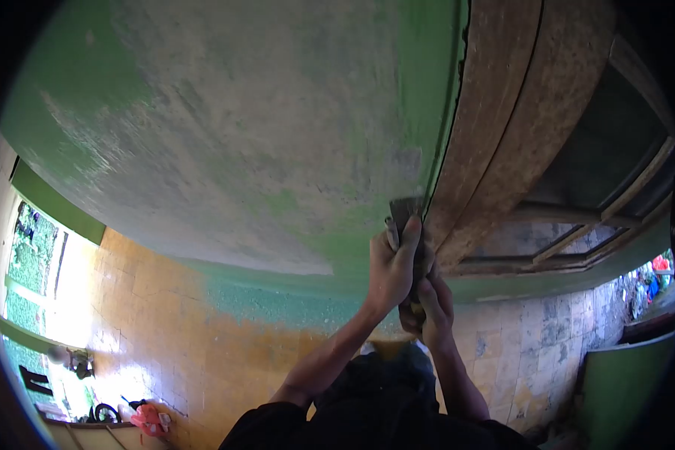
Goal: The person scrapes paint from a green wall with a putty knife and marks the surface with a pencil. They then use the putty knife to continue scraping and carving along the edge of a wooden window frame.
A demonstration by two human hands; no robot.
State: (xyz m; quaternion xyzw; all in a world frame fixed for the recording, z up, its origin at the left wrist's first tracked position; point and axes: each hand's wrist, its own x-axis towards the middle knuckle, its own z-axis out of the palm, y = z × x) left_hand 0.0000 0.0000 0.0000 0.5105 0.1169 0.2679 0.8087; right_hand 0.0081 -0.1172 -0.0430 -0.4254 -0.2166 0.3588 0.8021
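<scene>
A flat-bladed scraper (406,206) touches the green and grey wall (262,135), close beside the brown wooden window frame (495,127). My left hand (392,270) is closed round the upper part of the tool, its thumb near the blade. Lower down, my right hand (433,311) is wrapped round the handle, which is mostly hidden by the fingers. Large pale grey patches show where the green paint is absent, and a small lighter patch lies just above the blade.
The window's dark panes (600,150) are at the right. Below is a yellowish tiled floor (240,360) with scattered specks along the wall's foot. A red and white bag (150,420) lies at the lower left, and a green surface (626,390) stands lower right.
</scene>
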